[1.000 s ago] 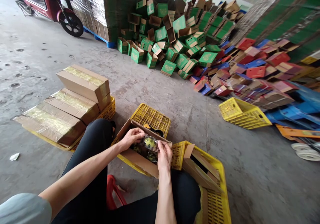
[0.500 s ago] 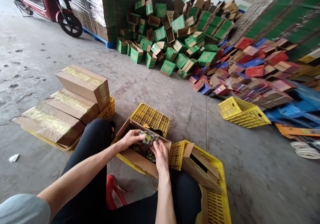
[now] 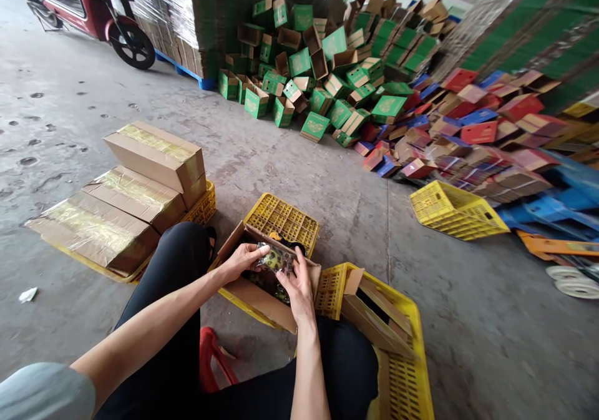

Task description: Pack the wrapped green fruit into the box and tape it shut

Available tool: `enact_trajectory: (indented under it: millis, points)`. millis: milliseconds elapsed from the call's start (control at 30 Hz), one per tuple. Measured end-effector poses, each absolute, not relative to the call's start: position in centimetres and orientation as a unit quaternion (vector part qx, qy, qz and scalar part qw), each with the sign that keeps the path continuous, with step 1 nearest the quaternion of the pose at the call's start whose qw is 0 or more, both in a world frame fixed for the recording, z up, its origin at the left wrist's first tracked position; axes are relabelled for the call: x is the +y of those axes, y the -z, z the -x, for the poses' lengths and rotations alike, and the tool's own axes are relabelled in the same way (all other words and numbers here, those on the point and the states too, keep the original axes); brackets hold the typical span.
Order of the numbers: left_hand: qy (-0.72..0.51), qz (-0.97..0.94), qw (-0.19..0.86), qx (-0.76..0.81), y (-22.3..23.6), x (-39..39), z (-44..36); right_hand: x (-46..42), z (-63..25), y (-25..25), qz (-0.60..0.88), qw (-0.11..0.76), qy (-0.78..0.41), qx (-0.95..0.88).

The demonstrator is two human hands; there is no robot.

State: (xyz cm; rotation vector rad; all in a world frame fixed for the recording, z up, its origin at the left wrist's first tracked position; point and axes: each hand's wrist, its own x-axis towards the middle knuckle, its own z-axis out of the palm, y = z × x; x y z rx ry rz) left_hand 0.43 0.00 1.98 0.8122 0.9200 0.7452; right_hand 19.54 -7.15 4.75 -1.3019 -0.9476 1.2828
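Between my hands is a small clear plastic packet (image 3: pixel 276 260) with dark and yellow-green contents I cannot identify. My left hand (image 3: pixel 242 261) pinches its left end between thumb and fingers. At its right end my right hand (image 3: pixel 298 286) grips it, fingers along the edge and thumb below. Both hands are above an open cardboard box (image 3: pixel 266 300), which holds more dark, shiny packets, partly hidden by my hands. The box rests on a yellow plastic crate (image 3: pixel 243 304). Just behind the packet lies a black and yellow-orange object (image 3: pixel 286 241), possibly a tape dispenser.
Taped cartons (image 3: pixel 133 198) fill a crate at left. An upturned yellow crate (image 3: pixel 283 217) lies ahead; another crate (image 3: pixel 414 370) with an open carton (image 3: pixel 374 317) sits by my right knee. Green boxes (image 3: pixel 313 126), red and blue boxes (image 3: pixel 477 133) and a scooter (image 3: pixel 126 39) are farther off.
The packet has tilted and turned to show more of its face, its right end lower. My right hand's fingers have extended upward along its edge. My left hand keeps its pinch.
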Motion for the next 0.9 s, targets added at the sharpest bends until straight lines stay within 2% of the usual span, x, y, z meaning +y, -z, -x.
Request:
enact_trajectory:
  millis: [100, 233, 533, 667, 733, 800, 900]
  points:
    - [-0.331, -0.369, 0.756, 0.428, -2.2, -0.1, -0.4, -7.0, -19.7, -4.1, 0.552, 0.496, -0.546, -0.389]
    - [-0.341, -0.383, 0.747, 0.424, -2.4, -0.3, -0.4, -6.7, -20.2, -3.1, 0.581, 0.511, -0.543, -0.327]
    - [-0.309, -0.564, 0.672, 0.369, -1.4, 0.0, -0.6, -6.7, -20.9, -1.8, 0.6, 0.508, -0.536, -0.306]
    - [-0.346, -0.553, 0.619, 0.437, -2.5, 0.8, 0.6, -6.4, -22.5, -0.7, 0.642, 0.521, -0.459, -0.325]
    - [-0.37, -0.575, 0.556, 0.472, -3.1, 1.3, 1.6, -6.3, -23.4, -0.3, 0.702, 0.472, -0.376, -0.378]
    - [-0.375, -0.63, 0.459, 0.502, -3.3, 1.6, 2.4, -6.3, -23.7, -0.1, 0.745, 0.377, -0.299, -0.462]
    - [-0.332, -0.731, 0.308, 0.511, -2.7, 1.5, 3.1, -6.4, -22.9, 0.1, 0.754, 0.265, -0.252, -0.546]
